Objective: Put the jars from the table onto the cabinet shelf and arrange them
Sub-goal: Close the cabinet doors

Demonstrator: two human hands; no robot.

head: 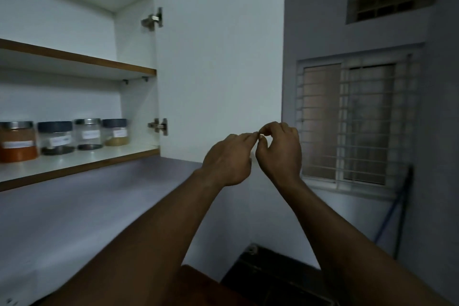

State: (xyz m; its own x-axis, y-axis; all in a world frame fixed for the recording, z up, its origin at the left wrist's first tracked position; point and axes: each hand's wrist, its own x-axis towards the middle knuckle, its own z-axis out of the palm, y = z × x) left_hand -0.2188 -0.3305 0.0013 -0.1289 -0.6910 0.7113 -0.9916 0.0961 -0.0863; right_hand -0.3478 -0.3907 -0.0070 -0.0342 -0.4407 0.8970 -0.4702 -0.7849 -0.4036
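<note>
Four labelled clear jars [64, 139] stood shelved; your empty left hand [227, 160] and right hand [279, 151], fingertips pinched together, probably needed the white door [218, 57] next.

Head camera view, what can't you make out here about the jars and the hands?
- Jar labels: white strips in the head view, too small and blurred to read.
- Leftmost orange jar: cut by the left frame edge; any jars beyond it are unseen.
- Left hand and right hand: fingertips meet; whether they pinch something is too small to tell.
- Table: outside the frame.
</note>
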